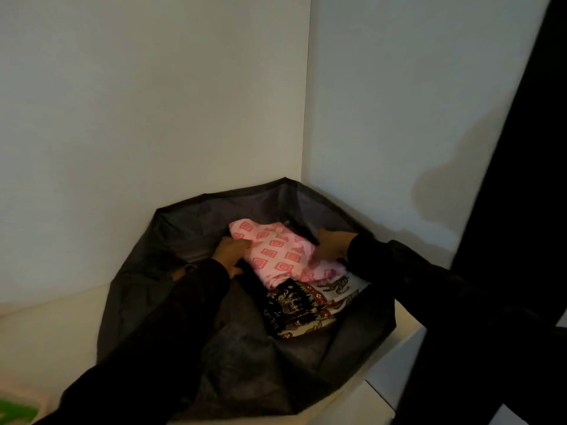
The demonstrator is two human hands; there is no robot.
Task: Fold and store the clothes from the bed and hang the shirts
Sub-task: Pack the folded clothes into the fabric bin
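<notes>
Pink patterned folded garment (277, 256) goes down into your dark fabric storage bin (190, 210), left hand (231, 251) and right hand (329, 245) both pinching its sides, atop the dark printed folded clothes (291, 302) already stored, shirts yet unseen.

A fabric bin (196, 210) sits on a shelf (46, 332), pushed into the back corner at 1 o'clock. Inside it, a folded cloth (276, 253) lies on top of a stack of folded clothes (294, 305), with the left hand (231, 253) at its 9 o'clock side and the right hand (329, 245) at 3 o'clock.
</notes>
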